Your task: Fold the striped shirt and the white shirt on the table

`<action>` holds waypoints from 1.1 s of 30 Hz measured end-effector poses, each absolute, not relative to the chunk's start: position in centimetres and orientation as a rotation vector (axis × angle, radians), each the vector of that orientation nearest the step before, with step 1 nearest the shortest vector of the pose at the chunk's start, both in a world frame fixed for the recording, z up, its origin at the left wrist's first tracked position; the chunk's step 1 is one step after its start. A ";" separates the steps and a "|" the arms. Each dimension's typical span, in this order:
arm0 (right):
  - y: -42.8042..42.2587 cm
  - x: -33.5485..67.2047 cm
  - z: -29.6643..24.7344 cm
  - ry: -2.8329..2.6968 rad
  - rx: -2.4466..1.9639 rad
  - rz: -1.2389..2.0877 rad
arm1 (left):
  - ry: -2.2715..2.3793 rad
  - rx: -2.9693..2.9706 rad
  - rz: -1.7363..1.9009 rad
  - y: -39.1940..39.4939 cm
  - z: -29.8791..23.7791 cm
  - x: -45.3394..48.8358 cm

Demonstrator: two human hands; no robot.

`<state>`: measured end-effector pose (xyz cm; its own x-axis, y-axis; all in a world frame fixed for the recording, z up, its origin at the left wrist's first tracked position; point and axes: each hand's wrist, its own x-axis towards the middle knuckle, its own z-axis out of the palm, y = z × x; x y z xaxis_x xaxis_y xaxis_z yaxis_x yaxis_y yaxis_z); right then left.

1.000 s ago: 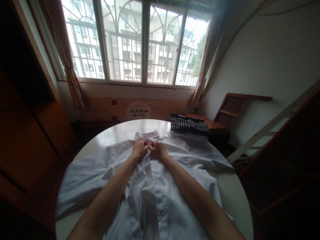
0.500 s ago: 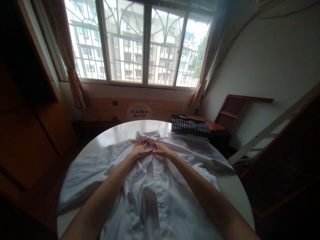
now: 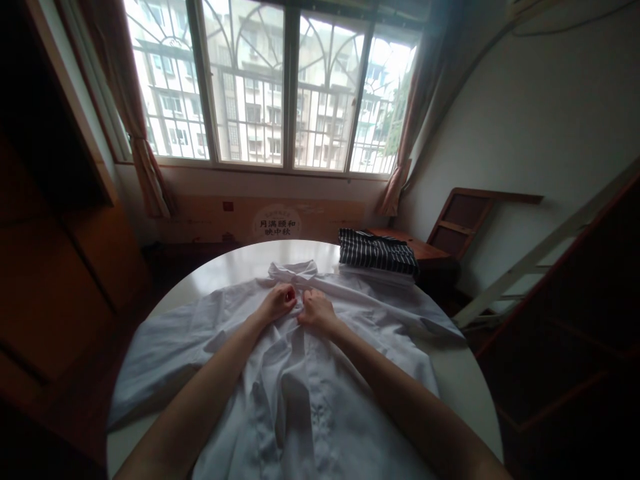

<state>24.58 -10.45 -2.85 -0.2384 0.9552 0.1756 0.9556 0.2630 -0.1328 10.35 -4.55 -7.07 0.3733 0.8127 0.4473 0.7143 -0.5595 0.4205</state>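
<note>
A white long-sleeved shirt (image 3: 345, 400) lies spread on a round white table (image 3: 240, 260), its collar (image 3: 293, 269) at the far end. My left hand (image 3: 279, 303) is closed, fingers curled at the front opening just below the collar. Close beside it, my right hand (image 3: 317, 310) is also closed, pinching the shirt's front edge. Both hands hold the cloth at the upper placket. Any button between the fingers is too small to make out. Lower down, the front hangs in loose folds.
Folded black striped cloth (image 3: 377, 250) rests on folded white cloth (image 3: 377, 275) at the table's back right. Behind stand a brown wooden table (image 3: 425, 247) and a barred window (image 3: 245, 100). A ladder (image 3: 520, 270) leans at the right.
My left hand has gone from lying flat with fingers spread to curled closed at the placket. My right hand has turned and shifted slightly lower, still gripping the cloth.
</note>
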 end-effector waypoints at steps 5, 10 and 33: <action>-10.2 25.7 -2.0 -2.459 -1.682 0.134 | 1.339 2.469 0.793 -5.0 -6.0 10.6; -10.7 25.3 -1.6 -2.517 -1.646 0.202 | 1.426 2.467 0.738 -6.1 -5.7 10.8; -10.2 24.9 -3.5 -2.203 -1.744 -0.080 | 1.354 2.522 0.905 -7.6 -6.5 10.5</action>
